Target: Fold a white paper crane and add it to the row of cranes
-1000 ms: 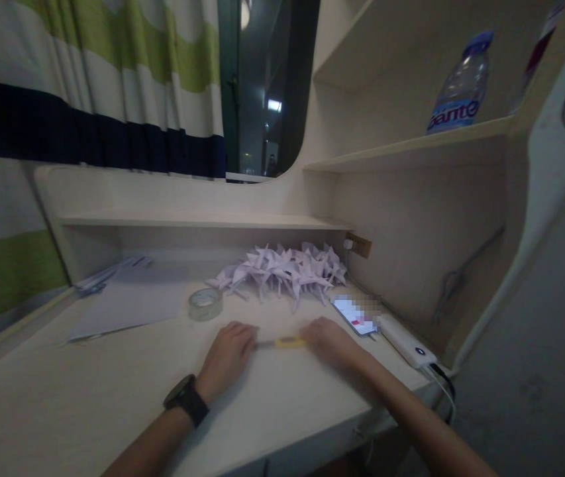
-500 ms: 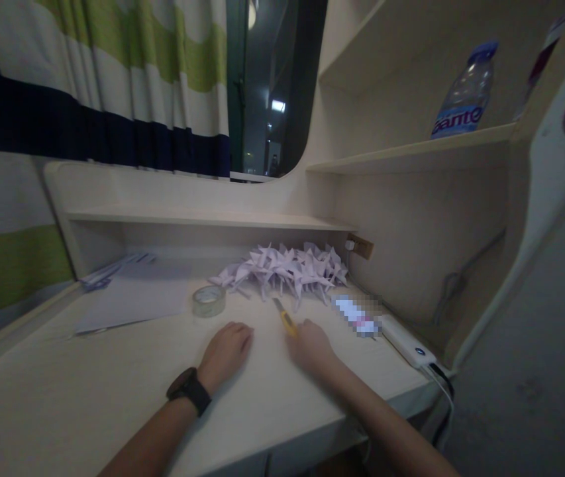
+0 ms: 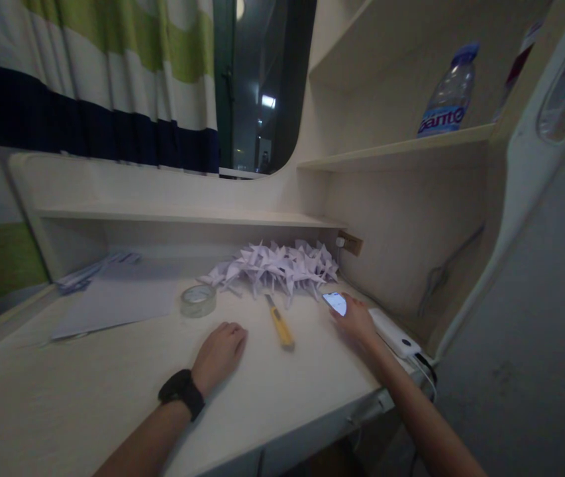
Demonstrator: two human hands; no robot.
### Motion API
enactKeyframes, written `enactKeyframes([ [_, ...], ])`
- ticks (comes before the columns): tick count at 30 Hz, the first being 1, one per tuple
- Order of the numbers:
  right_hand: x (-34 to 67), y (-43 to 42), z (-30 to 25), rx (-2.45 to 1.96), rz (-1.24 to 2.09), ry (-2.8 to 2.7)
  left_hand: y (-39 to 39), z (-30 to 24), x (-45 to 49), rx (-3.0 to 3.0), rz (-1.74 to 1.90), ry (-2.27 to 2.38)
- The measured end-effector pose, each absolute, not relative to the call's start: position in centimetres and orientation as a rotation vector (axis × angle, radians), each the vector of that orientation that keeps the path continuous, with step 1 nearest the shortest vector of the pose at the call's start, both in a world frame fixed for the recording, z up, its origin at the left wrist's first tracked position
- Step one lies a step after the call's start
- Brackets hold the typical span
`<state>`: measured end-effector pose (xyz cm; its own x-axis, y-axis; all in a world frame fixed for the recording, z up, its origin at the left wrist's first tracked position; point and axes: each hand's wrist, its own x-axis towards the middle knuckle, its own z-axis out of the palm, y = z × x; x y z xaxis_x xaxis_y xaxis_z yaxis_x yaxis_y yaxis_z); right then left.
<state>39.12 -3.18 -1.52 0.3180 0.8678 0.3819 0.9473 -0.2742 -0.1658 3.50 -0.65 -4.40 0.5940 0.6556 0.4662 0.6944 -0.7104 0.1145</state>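
My left hand (image 3: 218,354) rests on the desk (image 3: 88,391), fingers loosely curled, holding nothing; a black watch sits on that wrist. To its right a yellow utility knife (image 3: 279,324) lies free on the desk, blade end pointing away from me. My right hand (image 3: 356,320) lies on a lit phone (image 3: 336,303) at the desk's right side; its fingers cover the phone's near end and I cannot see if they grip it. Behind the knife is a heap of white folded paper cranes (image 3: 277,266).
A roll of clear tape (image 3: 198,300) and a sheet of paper (image 3: 118,299) lie left of the cranes. A white power bank (image 3: 394,333) with cables sits by the right wall. A water bottle (image 3: 446,93) stands on the upper shelf. Striped curtain hangs at the left.
My right hand let go of the yellow knife, which now lies on the desk, and moved right onto the phone. My left hand stayed put.
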Motion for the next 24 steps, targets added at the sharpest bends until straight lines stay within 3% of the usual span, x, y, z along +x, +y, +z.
enactKeyframes([
  [8, 41.9, -0.8, -2.3, -2.398, -0.218, -1.667, -0.7, -4.6, 3.4, -2.754, -0.785, -1.165],
  [24, 41.3, -2.1, -3.5, -2.32, -0.232, -1.657, -0.4, -4.8, 3.3, -2.788, -0.778, -1.124],
])
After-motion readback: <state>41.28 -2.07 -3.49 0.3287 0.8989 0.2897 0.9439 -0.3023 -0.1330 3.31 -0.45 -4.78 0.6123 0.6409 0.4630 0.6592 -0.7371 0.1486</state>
